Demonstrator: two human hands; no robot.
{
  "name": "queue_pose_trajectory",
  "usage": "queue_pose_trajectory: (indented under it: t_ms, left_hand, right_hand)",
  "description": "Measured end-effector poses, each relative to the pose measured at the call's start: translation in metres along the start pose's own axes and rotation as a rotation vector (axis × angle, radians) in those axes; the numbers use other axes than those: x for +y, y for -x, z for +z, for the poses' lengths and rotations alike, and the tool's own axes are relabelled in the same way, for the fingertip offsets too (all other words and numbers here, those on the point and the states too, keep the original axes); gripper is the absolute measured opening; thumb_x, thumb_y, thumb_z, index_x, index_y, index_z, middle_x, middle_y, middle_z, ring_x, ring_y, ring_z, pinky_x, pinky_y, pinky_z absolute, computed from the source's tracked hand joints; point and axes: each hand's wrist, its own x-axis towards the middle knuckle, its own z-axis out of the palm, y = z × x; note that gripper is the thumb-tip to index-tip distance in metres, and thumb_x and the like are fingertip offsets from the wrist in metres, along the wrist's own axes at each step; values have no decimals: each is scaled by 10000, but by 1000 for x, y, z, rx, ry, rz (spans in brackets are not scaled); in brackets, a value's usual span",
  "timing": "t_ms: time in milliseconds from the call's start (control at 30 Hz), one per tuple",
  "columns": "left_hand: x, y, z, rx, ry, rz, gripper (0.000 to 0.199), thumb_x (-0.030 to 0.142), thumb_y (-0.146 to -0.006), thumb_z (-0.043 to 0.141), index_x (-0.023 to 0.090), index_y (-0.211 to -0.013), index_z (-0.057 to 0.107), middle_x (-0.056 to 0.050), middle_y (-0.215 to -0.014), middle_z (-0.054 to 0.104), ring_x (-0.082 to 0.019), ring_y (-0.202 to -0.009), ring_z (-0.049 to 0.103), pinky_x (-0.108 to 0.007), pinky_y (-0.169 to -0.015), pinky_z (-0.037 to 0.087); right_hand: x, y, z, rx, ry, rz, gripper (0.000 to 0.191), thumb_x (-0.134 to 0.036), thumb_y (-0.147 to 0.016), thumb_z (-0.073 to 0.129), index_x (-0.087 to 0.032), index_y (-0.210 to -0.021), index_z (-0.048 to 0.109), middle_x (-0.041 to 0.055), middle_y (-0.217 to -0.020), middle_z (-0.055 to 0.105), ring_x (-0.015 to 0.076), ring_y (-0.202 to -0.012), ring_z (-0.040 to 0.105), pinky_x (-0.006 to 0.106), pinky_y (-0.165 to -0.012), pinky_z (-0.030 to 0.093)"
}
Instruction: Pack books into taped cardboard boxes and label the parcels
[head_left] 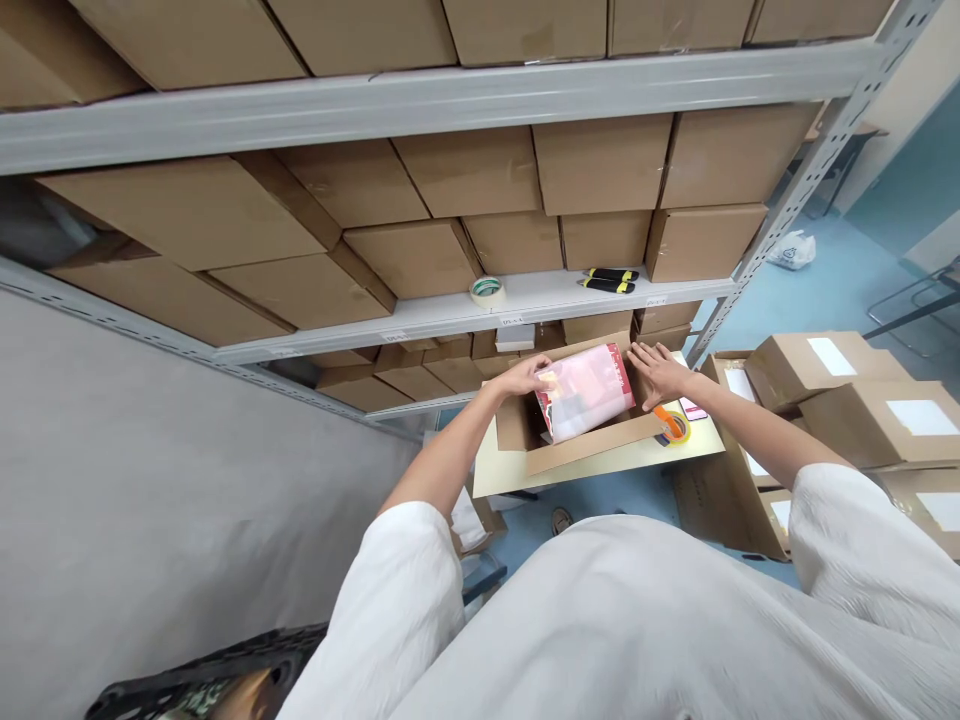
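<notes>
1. A blue floor [817,270] shows at the right; metal shelving [450,100] packed with brown boxes stretches across the view, its lower rail running just behind the work spot.
2. Labelled cartons [795,370] crowd the right side of the pale yellow table [499,470]; bare tabletop shows at its left corner and along the near edge.
3. On the table sits an open carton [592,447], flaps outward, filling most of the width.
4. Inside it, slanted, lies a pink packet [589,395] with red, printed ends and a shiny, see-through look.
5. The right hand [660,375] is spread wide against the carton's right side, holding nothing; the left hand [525,376], half curled, touches the packet's left end, though whether it grips I cannot tell.
6. An orange tape dispenser [663,415] stands close by the right hand.
7. Yellow-and-black cutters [609,286] and a tape roll [488,291] rest on the shelf above.
</notes>
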Motion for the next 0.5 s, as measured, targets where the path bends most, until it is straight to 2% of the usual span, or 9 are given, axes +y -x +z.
queue_pose_trajectory:
  t_ms: [100,167,300,400,500]
  left_hand:
    - [-3,0,9,26,-132,-98,716,582,-653,876,217,-1249,719,-97,-1168,777,-303,-1033,727,-390,-894,574]
    - [-3,8,13,123,-206,-134,696,554,-713,865,220,-1306,720,-132,-1246,790,-346,-1146,744,-425,-981,577]
    - [-3,37,10,350,-274,-113,419,454,-915,709,237,-1271,750,-130,-1299,797,-358,-1261,728,-468,-1106,549]
    - [-12,65,9,585,-235,-98,293,372,-964,621,250,-1192,759,-107,-1297,788,-325,-1244,723,-473,-1129,547]
    - [-34,94,20,945,-79,-156,302,337,-955,588,240,-1211,715,-116,-1298,760,-281,-1197,724,-453,-1080,579]
  right_hand:
    - [-3,1,-8,22,-4,14,1590,-801,-661,863,-160,-1803,-39,244,-1850,36,499,-1707,70,704,-1350,14]
    - [-6,2,-16,37,-32,19,1543,-801,-703,847,-179,-1806,-36,234,-1854,31,482,-1711,73,699,-1354,31]
    - [-14,9,-37,125,-193,63,1252,-807,-863,721,-254,-1812,120,177,-1867,88,457,-1711,135,697,-1348,171]
    - [-16,15,-44,325,-442,189,951,-771,-1001,551,-281,-1773,293,159,-1830,281,414,-1655,344,651,-1320,327]
    - [-8,22,-38,463,-772,353,796,-741,-1052,462,-270,-1693,433,179,-1603,613,363,-1393,660,604,-1181,532]
